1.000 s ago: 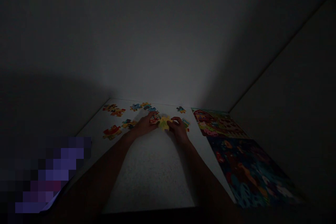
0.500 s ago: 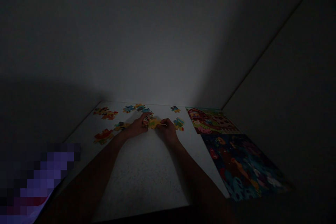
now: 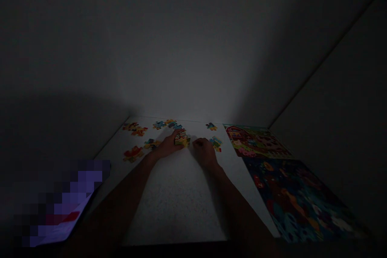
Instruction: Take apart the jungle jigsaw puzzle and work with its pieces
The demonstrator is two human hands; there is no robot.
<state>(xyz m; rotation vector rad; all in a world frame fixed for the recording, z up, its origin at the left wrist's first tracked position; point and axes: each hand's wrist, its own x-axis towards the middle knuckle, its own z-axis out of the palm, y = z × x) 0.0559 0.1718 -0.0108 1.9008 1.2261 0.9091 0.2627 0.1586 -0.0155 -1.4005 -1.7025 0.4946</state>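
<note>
The scene is very dark. On a white table (image 3: pixel 175 201) my left hand (image 3: pixel 168 145) rests with its fingertips on a small cluster of joined jigsaw pieces (image 3: pixel 182 139), red and yellow. My right hand (image 3: pixel 204 152) lies just right of that cluster, fingers curled, a small gap apart from it; nothing shows in it. Another coloured piece (image 3: pixel 216 143) lies right beside my right hand. Loose pieces are scattered behind and left of my left hand.
Two picture boards lie at the table's right side: a barn scene (image 3: pixel 256 142) at the back and a dark blue one (image 3: pixel 299 199) nearer me. Loose pieces (image 3: pixel 135 129) sit at the far left. A blurred purple patch (image 3: pixel 57 201) is at lower left. Bare walls surround.
My right hand has let go of the yellow piece and drawn slightly back to the right. The piece now sits against the cluster under my left fingers. The camera shifted a little.
</note>
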